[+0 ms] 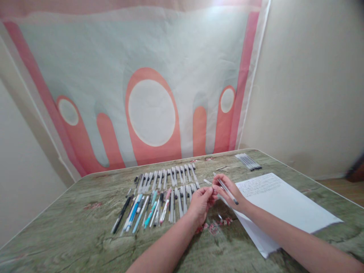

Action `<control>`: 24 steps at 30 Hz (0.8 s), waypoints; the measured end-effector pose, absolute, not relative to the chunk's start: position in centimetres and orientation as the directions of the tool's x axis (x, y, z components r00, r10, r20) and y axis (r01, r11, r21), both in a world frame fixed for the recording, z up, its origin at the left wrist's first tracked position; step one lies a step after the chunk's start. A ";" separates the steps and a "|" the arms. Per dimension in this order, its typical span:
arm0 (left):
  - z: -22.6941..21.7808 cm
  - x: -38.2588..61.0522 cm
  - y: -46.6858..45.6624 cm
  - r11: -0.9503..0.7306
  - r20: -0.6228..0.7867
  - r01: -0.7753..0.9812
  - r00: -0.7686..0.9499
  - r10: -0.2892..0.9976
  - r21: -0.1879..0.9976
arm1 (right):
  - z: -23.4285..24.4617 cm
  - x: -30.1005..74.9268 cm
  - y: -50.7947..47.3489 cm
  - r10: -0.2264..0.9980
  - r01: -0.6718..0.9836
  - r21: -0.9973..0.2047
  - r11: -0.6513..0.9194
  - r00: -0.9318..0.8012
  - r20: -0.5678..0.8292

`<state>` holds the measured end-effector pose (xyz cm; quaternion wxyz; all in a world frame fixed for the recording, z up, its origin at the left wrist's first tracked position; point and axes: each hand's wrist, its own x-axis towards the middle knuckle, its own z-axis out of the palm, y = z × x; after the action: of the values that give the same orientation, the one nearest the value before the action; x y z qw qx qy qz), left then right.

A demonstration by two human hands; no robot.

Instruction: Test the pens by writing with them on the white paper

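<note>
My left hand (201, 204) is closed, its thumb and forefinger pinched together against the fingertips of my right hand. What lies between those fingertips is too small and hidden to make out. A whitish stick-like piece (207, 182) shows just beyond them; whether it is held or lies on the table I cannot tell. My right hand (229, 192) is closed too, with a clear-barrelled pen (229, 191) lying slantwise across it, its dark end towards me. Both hands hover above the table, beside the left edge of a sheet of paper (284, 204) with handwriting at its top.
On the wood-patterned table (85, 227), a back row of clear pens (165, 178) stands behind a front row of mixed coloured pens (142, 212). Several thin refills (248, 162) with dark ends lie at the back right. A printed cloth (193, 57) hangs behind.
</note>
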<state>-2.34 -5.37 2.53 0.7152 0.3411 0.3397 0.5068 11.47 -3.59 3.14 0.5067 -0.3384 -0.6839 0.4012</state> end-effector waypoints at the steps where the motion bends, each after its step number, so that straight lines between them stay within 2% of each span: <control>1: 2.5 -2.3 -5.3 0.253 -0.142 -0.496 0.252 0.957 0.831 | 3.1 11.4 -3.6 0.867 0.062 -0.886 0.459 -0.250 0.431; 8: 2.4 -2.2 -5.2 0.253 -0.153 -0.503 0.232 0.961 0.826 | 2.5 11.0 -3.7 0.868 0.133 -0.860 0.492 -0.144 0.475; 14: 2.3 -2.2 -5.1 0.233 -0.129 -0.519 0.227 0.965 0.822 | 3.0 11.5 -4.1 0.894 0.129 -0.886 0.446 -0.109 0.435; 20: 2.2 -2.2 -4.8 0.218 -0.101 -0.532 0.241 0.965 0.818 | 3.1 11.6 -4.0 0.934 0.041 -0.935 0.352 -0.072 0.349; 24: 2.1 -2.0 -4.8 0.195 -0.063 -0.529 0.257 0.964 0.826 | 3.2 11.1 -4.2 0.933 0.009 -0.934 0.356 -0.065 0.355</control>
<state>-2.02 -4.84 2.11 0.7093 0.3542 0.3071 0.5264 11.10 -4.24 3.22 0.5610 -0.3906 -0.6027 0.4116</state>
